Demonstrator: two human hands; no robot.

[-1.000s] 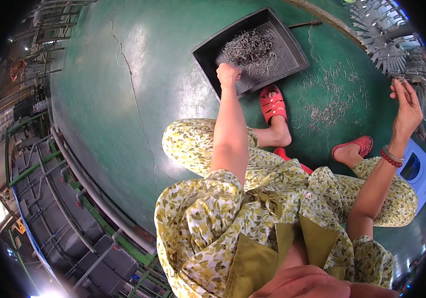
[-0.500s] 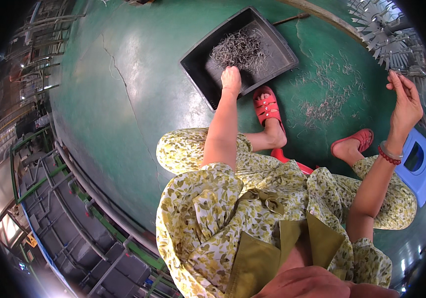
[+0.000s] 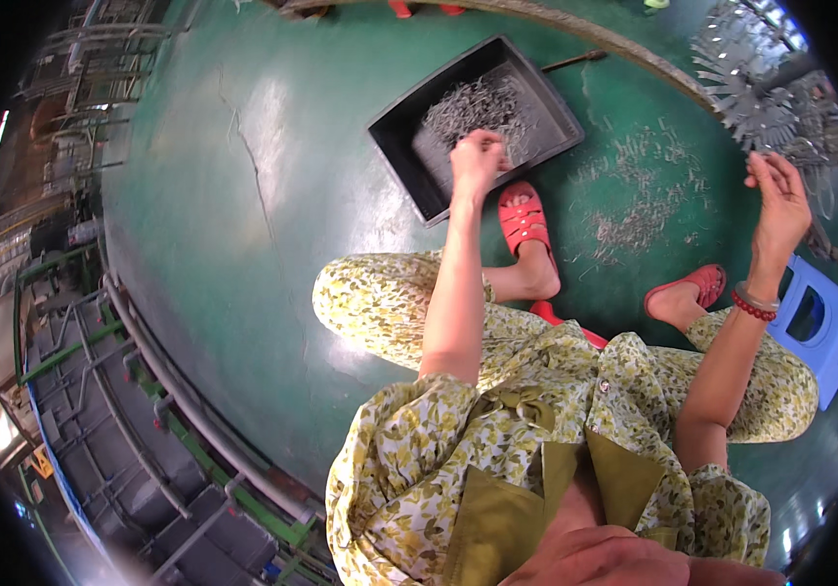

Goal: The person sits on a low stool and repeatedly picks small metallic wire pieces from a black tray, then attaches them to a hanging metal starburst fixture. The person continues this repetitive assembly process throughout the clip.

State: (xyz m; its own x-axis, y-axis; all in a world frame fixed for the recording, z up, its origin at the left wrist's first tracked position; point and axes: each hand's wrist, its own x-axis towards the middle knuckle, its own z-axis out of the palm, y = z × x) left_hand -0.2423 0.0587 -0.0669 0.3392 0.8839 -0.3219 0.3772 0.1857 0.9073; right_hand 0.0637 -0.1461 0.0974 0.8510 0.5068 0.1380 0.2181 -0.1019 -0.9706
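A black plastic tray lies on the green floor in front of me. Inside it is a heap of thin grey curled strips or clips. My left hand hovers over the tray near its close side, fingers curled together; anything in them is too small to make out. At the right, my right hand is raised with thumb and fingers pinched, close below a wheel-like rack of grey flat pieces. Whatever the right fingertips may hold cannot be made out. Red beads and a pale bangle circle that wrist.
Similar grey strips lie scattered on the floor right of the tray. A blue plastic stool stands beside my right knee. A curved bar runs across the far side. Green-framed pipework fills the left.
My left hand has come away from the heap's near edge and shifted slightly right, its fingers turning. My right hand has dropped a little from the rack. The whole view has shifted slightly.
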